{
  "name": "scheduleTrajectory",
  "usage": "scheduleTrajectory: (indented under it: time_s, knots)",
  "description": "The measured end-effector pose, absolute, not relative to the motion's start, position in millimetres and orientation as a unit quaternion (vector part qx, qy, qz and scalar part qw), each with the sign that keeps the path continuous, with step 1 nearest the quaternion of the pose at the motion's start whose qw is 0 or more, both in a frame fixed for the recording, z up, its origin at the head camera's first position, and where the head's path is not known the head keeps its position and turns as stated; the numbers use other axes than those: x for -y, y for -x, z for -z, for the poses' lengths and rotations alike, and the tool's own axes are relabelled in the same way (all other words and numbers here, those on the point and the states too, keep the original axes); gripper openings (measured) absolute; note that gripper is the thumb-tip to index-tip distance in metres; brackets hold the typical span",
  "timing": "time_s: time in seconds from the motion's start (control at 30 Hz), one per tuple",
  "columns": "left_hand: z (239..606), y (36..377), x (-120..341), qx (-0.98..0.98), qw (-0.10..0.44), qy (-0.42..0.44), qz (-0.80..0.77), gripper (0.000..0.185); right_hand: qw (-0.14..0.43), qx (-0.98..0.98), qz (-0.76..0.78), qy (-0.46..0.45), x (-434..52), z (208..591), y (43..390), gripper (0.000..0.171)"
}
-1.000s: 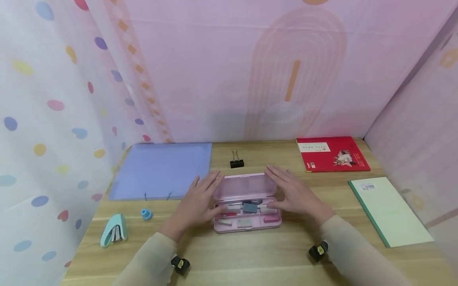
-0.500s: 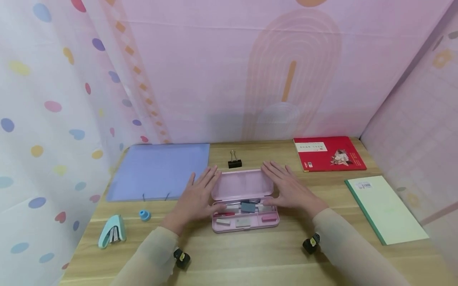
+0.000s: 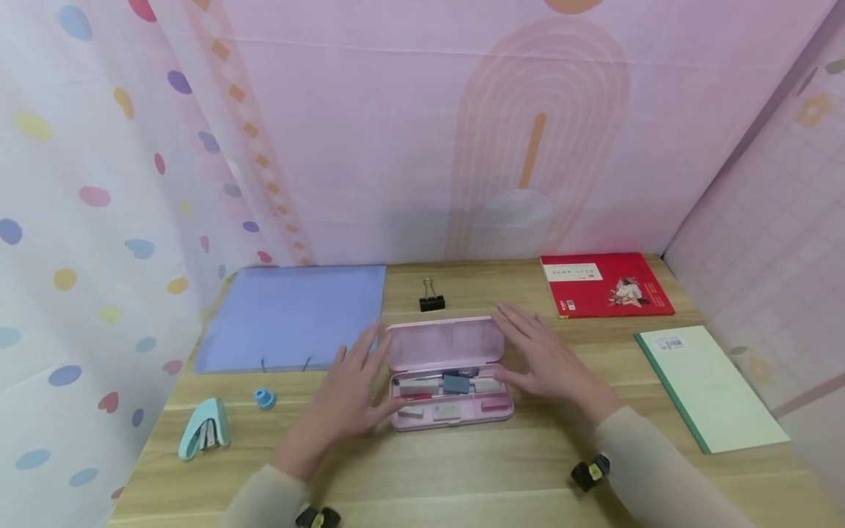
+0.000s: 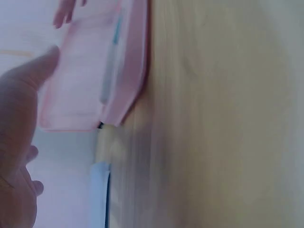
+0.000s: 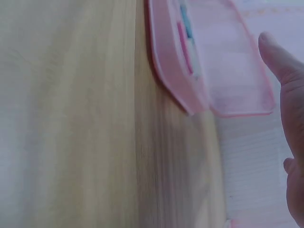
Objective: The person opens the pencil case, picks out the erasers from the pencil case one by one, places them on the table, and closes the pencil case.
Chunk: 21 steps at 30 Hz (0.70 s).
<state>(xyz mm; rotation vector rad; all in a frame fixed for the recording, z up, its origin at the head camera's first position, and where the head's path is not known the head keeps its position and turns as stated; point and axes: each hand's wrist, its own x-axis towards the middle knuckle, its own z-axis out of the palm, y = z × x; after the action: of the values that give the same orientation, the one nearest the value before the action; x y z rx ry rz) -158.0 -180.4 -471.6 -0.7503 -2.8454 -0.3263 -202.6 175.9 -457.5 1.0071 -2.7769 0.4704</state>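
Observation:
A pink plastic pencil case [image 3: 444, 345] lies on the table with its lid raised and leaning back. Inside are a blue-grey block [image 3: 455, 384], a white eraser [image 3: 447, 412], a small pink block [image 3: 495, 404], a red item [image 3: 417, 397] and a few slim pens along the back. My left hand [image 3: 339, 400] is just off the case's left side, fingers extended and thumb near the lower left corner. On the other side, my right hand [image 3: 548, 367] has its fingertips by the lid's upper right corner and its thumb beside the tray. Both wrist views show the case blurred, with the thumbs spread.
Behind the case stands a black binder clip [image 3: 432, 302]. A blue folder [image 3: 297, 315], a small blue cap-like piece [image 3: 265, 398] and a mint stapler [image 3: 205, 429] lie left. To the right are a red booklet [image 3: 607, 286] and a pale green notebook [image 3: 713, 389].
My left hand has drawn away from the case, to the left and toward me. My right hand has shifted slightly to the right. The pencil case stays with its lid up.

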Motion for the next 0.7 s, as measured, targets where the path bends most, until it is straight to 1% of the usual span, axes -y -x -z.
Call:
scheduleTrajectory:
  time_s: [0.07,0.13,0.27,0.37,0.47,0.57,0.7]
  knots:
    - [472,143,184,0.956,0.094,0.247,0.127,0.108,0.1,0.918,-0.172,-0.344,-180,455,192,0.097]
    - [474,131,187,0.955,0.095,0.247,0.134,0.107,0.122,0.906,-0.182,-0.362,-181,453,182,0.092]
    - [480,120,188,0.952,0.088,0.26,0.138,0.102,0.142,0.881,-0.191,-0.409,-170,454,168,0.071]
    - [484,123,182,0.951,0.074,0.262,0.144,0.102,0.126,0.872,-0.195,-0.43,-151,458,164,0.054]
    - [488,129,176,0.952,0.064,0.258,0.151,0.105,0.098,0.874,-0.191,-0.435,-128,463,167,0.042]
    - [492,134,171,0.952,0.063,0.256,0.159,0.105,0.068,0.883,-0.177,-0.429,-107,468,172,0.036]
    - [495,138,169,0.953,0.056,0.251,0.163,0.102,0.053,0.887,-0.16,-0.429,-88,476,179,0.031]
